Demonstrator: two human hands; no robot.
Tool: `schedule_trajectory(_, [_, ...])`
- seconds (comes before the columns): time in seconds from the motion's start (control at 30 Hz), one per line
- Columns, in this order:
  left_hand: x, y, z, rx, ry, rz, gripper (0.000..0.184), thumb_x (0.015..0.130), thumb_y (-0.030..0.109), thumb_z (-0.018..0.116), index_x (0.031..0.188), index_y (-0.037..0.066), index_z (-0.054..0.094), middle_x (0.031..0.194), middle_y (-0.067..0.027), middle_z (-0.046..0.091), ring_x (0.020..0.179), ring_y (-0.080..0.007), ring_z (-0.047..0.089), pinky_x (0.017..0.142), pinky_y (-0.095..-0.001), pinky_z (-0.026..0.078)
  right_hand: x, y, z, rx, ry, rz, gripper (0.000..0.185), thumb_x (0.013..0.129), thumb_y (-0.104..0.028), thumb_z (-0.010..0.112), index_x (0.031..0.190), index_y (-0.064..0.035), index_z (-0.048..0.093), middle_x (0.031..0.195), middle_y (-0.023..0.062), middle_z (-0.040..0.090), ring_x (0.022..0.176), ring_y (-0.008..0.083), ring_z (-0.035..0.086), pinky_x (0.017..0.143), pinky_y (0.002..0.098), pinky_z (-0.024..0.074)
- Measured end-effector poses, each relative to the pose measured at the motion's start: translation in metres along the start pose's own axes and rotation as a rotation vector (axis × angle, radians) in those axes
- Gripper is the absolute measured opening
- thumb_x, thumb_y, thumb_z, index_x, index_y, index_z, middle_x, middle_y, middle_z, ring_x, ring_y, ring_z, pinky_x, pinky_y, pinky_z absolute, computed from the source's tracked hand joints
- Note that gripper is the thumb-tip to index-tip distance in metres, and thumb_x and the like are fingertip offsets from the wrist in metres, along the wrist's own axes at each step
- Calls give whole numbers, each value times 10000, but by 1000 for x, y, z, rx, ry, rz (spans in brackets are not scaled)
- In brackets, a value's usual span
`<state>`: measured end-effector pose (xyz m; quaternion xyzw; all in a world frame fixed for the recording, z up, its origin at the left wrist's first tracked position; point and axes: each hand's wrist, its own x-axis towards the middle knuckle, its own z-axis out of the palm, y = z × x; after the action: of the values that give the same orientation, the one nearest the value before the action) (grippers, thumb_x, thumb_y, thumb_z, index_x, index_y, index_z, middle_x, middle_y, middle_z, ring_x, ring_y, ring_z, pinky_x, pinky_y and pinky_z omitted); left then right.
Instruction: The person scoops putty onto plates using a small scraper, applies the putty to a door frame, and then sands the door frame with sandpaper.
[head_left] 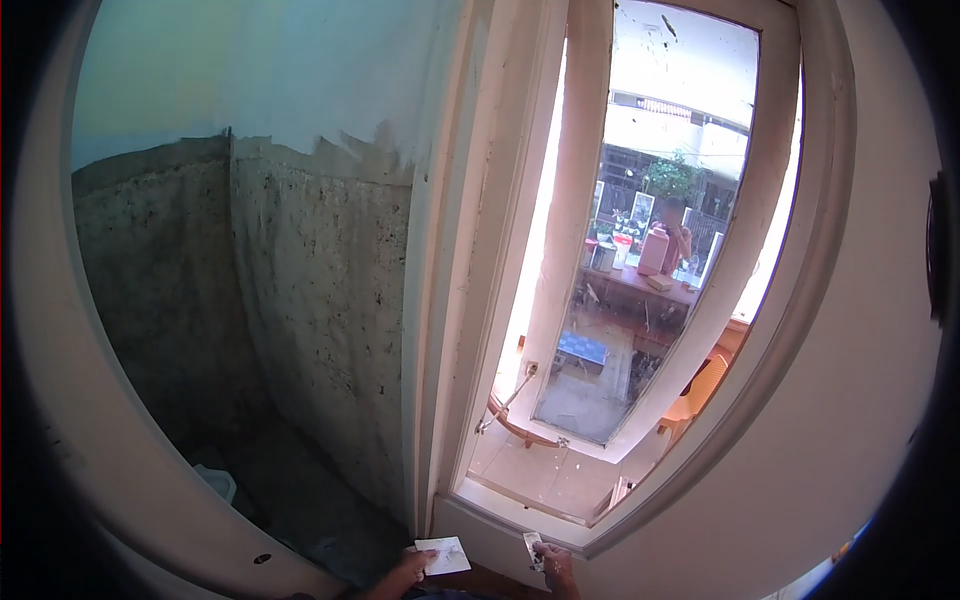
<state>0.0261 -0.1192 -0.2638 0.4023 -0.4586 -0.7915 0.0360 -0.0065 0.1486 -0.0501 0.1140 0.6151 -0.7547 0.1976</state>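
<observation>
At the bottom of the view, my left hand grips the left edge of a flat white rectangular piece with some marks on it. To its right, my right hand is closed round a small tool with a pale, smeared blade pointing up. The two hands are apart, below the window sill. What lies under them is mostly hidden.
An opened window sash with dirty glass fills the centre right, held by a metal stay. Through it show a person, a table and an orange chair. At left is a recess with a rough grey wall.
</observation>
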Motion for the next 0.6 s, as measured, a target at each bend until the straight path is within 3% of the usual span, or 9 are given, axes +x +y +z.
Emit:
schedule_trajectory(0.07, [7, -16, -8, -26, -26, 6, 176, 719, 30, 724, 865, -16, 634, 795, -117, 655, 645, -203, 644, 547, -333, 522, -14, -14, 6, 54, -84, 89, 196, 828, -158, 626, 762, 26, 644, 649, 46, 600, 489, 108, 527, 434, 250, 453])
schedule_trajectory(0.13, [6, -24, -15, -59, -42, 8, 177, 721, 29, 722, 867, -16, 634, 797, -116, 655, 648, -204, 645, 550, -334, 523, -7, 5, 5, -61, 82, -36, 210, 835, -173, 619, 746, 15, 643, 636, 39, 594, 484, 101, 526, 431, 251, 458])
schedule_trajectory(0.23, [-6, -39, -35, -115, -39, -2, 178, 722, 28, 720, 872, -17, 634, 801, -116, 655, 653, -204, 645, 553, -334, 526, 28, 50, -26, -90, 24, -55, 220, 834, -187, 622, 732, 6, 641, 625, 34, 587, 486, 99, 529, 428, 255, 472])
schedule_trajectory(0.4, [-36, -23, -30, -200, -25, -7, 180, 725, 26, 716, 879, -19, 633, 807, -116, 655, 660, -206, 647, 559, -334, 530, 2, 20, -6, -150, -9, 8, 227, 823, -202, 631, 708, -7, 633, 614, 25, 573, 482, 96, 525, 428, 258, 480])
schedule_trajectory(0.47, [-69, -28, -38, -217, -1, -20, 180, 726, 25, 716, 880, -19, 633, 808, -116, 655, 662, -206, 647, 561, -334, 530, 16, 33, -11, -155, -43, -35, 227, 820, -209, 629, 701, -16, 635, 606, 11, 561, 483, 76, 469, 439, 240, 408])
schedule_trajectory(0.53, [-132, 44, -15, -21, 132, -86, 188, 732, 17, 707, 899, -23, 630, 823, -116, 654, 684, -211, 650, 588, -347, 541, 9, 36, -14, -167, -63, -38, 227, 819, -213, 628, 698, -21, 635, 601, 4, 555, 484, 66, 442, 445, 231, 372])
schedule_trajectory(0.6, [-157, 47, -12, 77, 206, -129, 192, 734, 12, 703, 908, -24, 629, 830, -115, 654, 696, -213, 652, 601, -353, 547, -1, 18, -3, -314, -54, -65, 233, 817, -222, 628, 687, -29, 632, 600, -9, 547, 499, 56, 408, 458, 230, 302])
